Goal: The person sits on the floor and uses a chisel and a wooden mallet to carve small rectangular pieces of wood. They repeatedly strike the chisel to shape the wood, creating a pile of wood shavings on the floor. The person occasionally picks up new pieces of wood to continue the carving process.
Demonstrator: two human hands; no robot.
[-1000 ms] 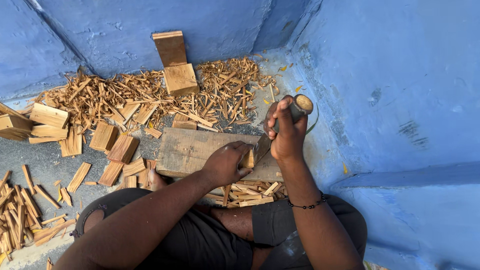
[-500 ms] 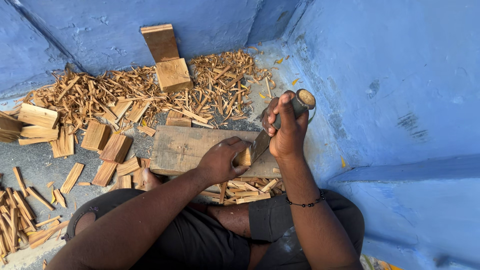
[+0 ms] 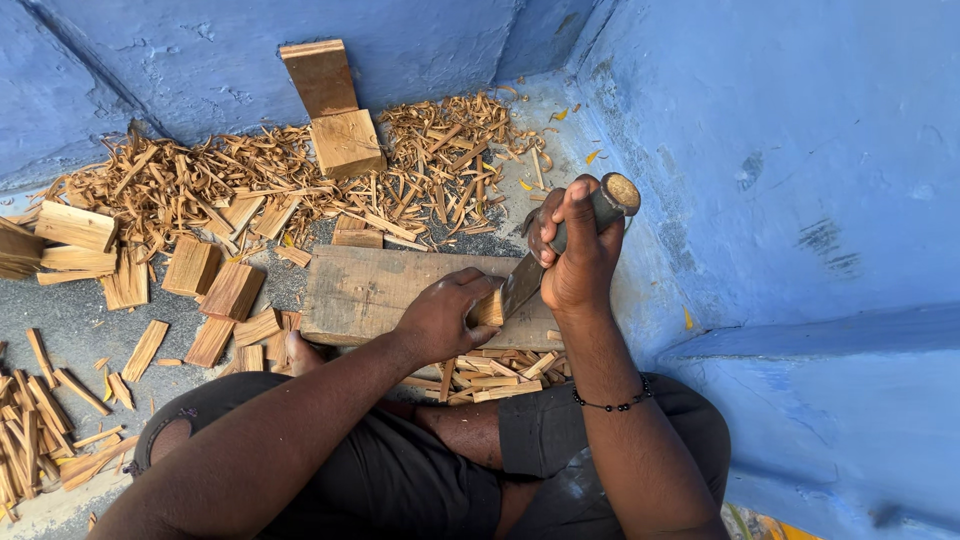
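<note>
walls: rough blue plaster (image 3: 800, 130) | floor: grey concrete (image 3: 70, 320), littered with wood shavings (image 3: 180, 190) | light: daylight

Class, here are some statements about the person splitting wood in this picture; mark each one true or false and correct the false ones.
1. The right hand grips a blade by its round handle. True.
2. The left hand rests on bare floor. False: it holds a small wood piece on the plank.
3. The walls are painted red. False: the wall is blue.
4. A beaded bracelet circles the right wrist. True.
5. Two wood blocks stand against the far wall. True.
</note>
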